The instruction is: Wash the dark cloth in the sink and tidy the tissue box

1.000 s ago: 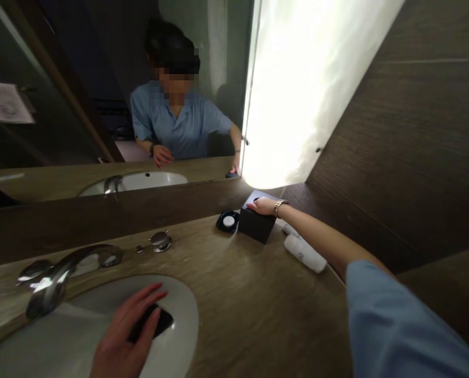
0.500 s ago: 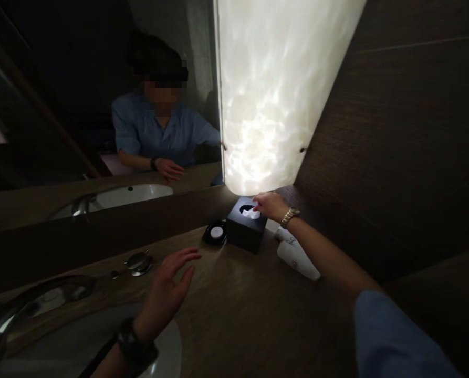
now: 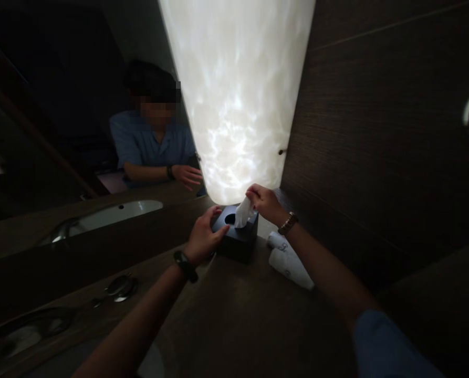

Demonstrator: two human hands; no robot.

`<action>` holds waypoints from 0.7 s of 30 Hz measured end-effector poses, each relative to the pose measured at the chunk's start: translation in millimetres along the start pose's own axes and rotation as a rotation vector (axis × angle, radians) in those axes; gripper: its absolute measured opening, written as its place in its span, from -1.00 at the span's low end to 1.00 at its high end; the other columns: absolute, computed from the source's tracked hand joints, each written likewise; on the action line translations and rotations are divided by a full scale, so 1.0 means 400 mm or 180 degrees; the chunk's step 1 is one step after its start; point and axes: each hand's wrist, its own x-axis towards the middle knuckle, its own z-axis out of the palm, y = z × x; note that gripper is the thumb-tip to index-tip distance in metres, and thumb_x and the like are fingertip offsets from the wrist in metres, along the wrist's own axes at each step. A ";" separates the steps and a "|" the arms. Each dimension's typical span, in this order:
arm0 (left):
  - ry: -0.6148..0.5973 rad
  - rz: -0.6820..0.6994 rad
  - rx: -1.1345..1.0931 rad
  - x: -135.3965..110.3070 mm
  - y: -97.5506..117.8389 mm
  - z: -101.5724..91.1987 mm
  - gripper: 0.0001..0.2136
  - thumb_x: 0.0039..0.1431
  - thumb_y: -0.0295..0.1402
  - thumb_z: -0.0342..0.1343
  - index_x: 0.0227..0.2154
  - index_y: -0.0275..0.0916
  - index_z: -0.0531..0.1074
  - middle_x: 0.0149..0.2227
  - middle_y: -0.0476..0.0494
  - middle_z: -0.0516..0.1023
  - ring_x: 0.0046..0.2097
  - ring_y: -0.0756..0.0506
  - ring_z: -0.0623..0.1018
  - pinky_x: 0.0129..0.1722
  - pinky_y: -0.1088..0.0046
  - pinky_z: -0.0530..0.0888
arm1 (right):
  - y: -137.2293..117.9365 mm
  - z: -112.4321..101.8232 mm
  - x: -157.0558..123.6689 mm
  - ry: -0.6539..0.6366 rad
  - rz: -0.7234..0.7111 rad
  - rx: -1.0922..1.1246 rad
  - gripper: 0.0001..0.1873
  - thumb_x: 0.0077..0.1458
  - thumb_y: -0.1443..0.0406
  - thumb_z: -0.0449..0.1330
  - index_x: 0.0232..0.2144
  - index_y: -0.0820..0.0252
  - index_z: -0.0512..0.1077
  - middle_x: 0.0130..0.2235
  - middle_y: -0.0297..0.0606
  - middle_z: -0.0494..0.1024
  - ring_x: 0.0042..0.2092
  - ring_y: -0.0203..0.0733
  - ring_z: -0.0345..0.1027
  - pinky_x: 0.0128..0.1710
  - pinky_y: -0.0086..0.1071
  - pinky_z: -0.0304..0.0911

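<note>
A white tissue (image 3: 243,212) is standing up out of the round opening in the top of a dark tissue box (image 3: 236,239), which is sitting on the wooden worktop (image 3: 242,315) at the foot of a glowing lamp panel (image 3: 238,94), close against the dark wood wall (image 3: 376,131). The right hand (image 3: 263,202) is pinching the upper end of the tissue between closed fingertips, a gold watch showing on its wrist. The left hand (image 3: 205,236) is lying half open against the box's left side and top edge, fingers spread over it, with a dark band on the wrist. Just right of the box, two white bottles (image 3: 287,260) are lying on their sides. To the left, a round metal knob (image 3: 120,287) is sitting on the worktop below the mirror (image 3: 80,131).
</note>
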 end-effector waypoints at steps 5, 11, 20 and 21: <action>-0.0050 0.0038 -0.0191 0.072 0.046 0.101 -0.49 -0.07 -0.04 0.20 -0.15 -0.35 0.52 -0.12 -0.31 0.57 -0.12 -0.28 0.51 -0.10 0.21 0.40 | -0.046 -0.026 0.037 0.0298 -0.0024 0.0770 -0.81 0.12 0.18 0.15 -0.45 0.17 0.36 -0.54 -0.46 0.33 -0.47 -0.34 0.21 -0.45 -0.44 0.14; 0.0125 -0.0691 -0.1657 0.116 0.127 -0.033 -0.56 -0.03 -0.01 0.21 -0.25 -0.31 0.56 -0.26 -0.19 0.61 -0.24 -0.13 0.55 -0.29 0.41 0.46 | -0.010 -0.069 -0.004 0.0557 0.0035 0.2060 -0.27 -0.08 -0.16 0.30 0.03 0.07 0.29 0.01 -0.14 0.47 -0.01 -0.10 0.41 -0.09 -0.24 0.39; 0.0151 -0.1054 -0.2248 -0.016 0.174 -0.185 -0.69 -0.01 -0.16 0.24 -0.31 -0.33 0.52 -0.36 -0.13 0.55 -0.37 -0.07 0.51 -0.47 0.51 0.47 | -0.157 0.071 -0.102 -0.0309 0.0618 0.2679 -0.39 -0.15 -0.16 0.34 -0.26 0.22 0.49 -0.33 -0.28 0.53 -0.34 -0.25 0.32 -0.32 -0.36 0.25; 0.0256 -0.1121 -0.2306 -0.038 0.162 -0.198 -0.74 0.04 -0.21 0.19 -0.34 -0.33 0.52 -0.36 -0.12 0.56 -0.37 -0.08 0.52 -0.46 0.48 0.49 | -0.174 0.073 -0.117 -0.0157 0.0709 0.2548 -0.43 -0.14 -0.16 0.33 -0.38 0.23 0.48 -0.43 -0.34 0.47 -0.40 -0.30 0.23 -0.40 -0.40 0.16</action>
